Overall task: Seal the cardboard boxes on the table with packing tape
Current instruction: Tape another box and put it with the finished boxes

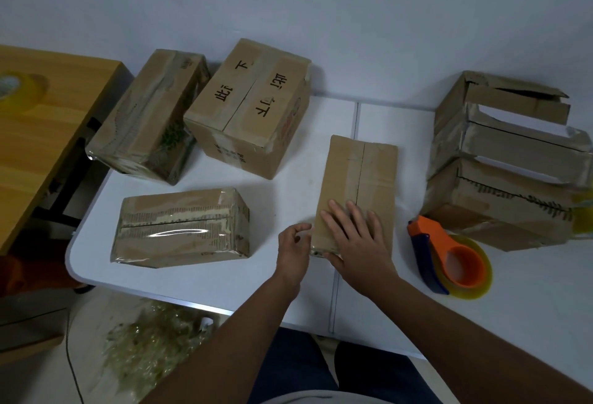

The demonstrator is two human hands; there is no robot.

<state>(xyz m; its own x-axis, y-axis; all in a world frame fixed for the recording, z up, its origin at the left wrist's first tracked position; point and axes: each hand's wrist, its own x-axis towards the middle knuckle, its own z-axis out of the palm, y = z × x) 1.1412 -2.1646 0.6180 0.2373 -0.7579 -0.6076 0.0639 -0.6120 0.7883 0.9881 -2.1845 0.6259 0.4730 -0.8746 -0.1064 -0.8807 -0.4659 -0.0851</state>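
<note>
From my head camera, every box on the white bench (224, 275) is closed, so I cannot see what any of them holds. The narrow box (359, 179) I am working on lies in the middle, its long side running near to far, with a dark seam down its top and shiny tape across it. My right hand (356, 236) lies flat on its near end, fingers straight and spread, gripping nothing. My left hand (293, 252) sits just left of the box's near corner, fingers loosely curled with the thumb close to the fingertips; whether it pinches a bit of tape there I cannot tell.

To the left lies a taped box (181, 227) with torn, ridged cardboard under glossy tape. Far left, a wrapped box (147, 114) is tilted off the bench edge, beside a big box (250, 108) with black handwriting. On the right, a stack of ragged boxes (503, 163) is cut off by the frame edge.

The tape dispenser (449, 256), orange and blue with a yellowish roll, rests near right of my box. A blurred tape roll (19, 89) sits on the wooden desk (48, 147) far left. Crumpled clear tape (154, 339) lies on the floor.
</note>
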